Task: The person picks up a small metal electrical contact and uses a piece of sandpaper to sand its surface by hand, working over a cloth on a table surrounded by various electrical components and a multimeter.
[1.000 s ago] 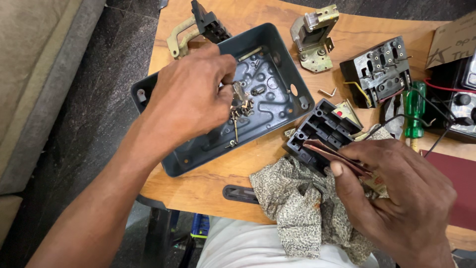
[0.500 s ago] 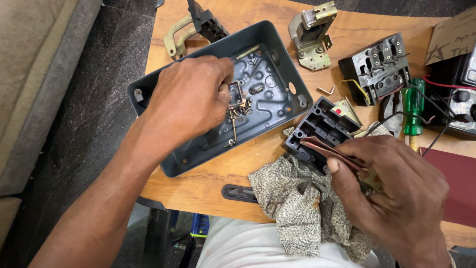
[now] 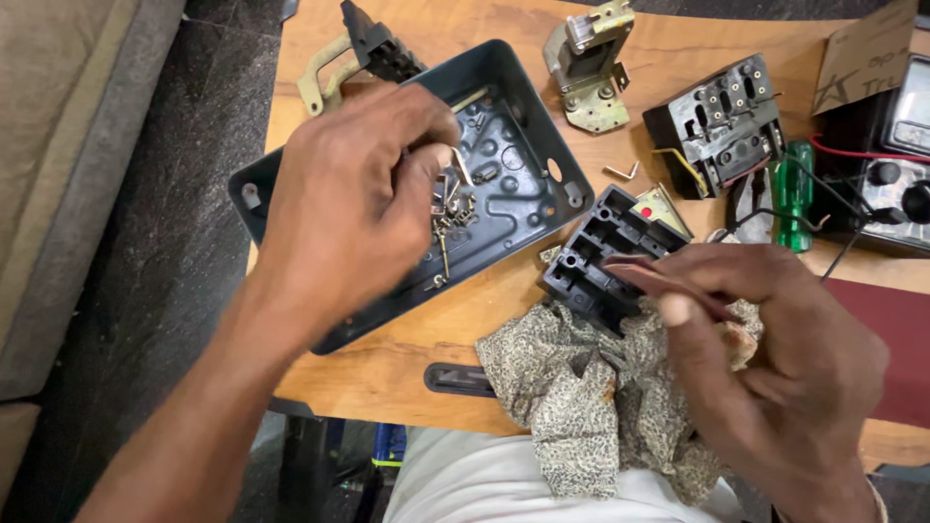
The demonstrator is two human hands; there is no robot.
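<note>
Down on the wooden counter (image 3: 678, 39) lies a dark blue-grey metal box (image 3: 513, 208), open side up and turned at a slant. Left hand (image 3: 354, 199) reaches into it from the near-left, fingers bent together in a pinch on small metal parts (image 3: 450, 208), a heap of screws and little brass bits on the box floor; whether one is actually clamped in the grip cannot be told, since the knuckles hide the tips.

Right hand (image 3: 775, 358) sits near the front edge, well apart from the box. Its thumb and fingers are closed on a thin reddish-brown strip (image 3: 659, 279), whose free end points left and lies against a black block (image 3: 610, 257), a moulded plastic piece with slots and a red spot by its top. That block rests partly on a patterned cloth (image 3: 581, 387), which is bunched under the right hand and hangs over the counter's edge toward the person's lap.

Further back, a brass-coloured bracket (image 3: 591, 63) stands just beyond the box's far corner, and a curved metal handle (image 3: 325, 73) with a black toothed piece lies at the box's far-left corner. A second black block (image 3: 722, 126) with metal contacts sits to the right of the bracket, a small bent key (image 3: 622, 172) between it and the box. A green screwdriver (image 3: 794, 194) lies beside that, and a meter (image 3: 896, 165) with red and black leads is at the right edge, a piece of cardboard (image 3: 862, 48) behind it.
</note>
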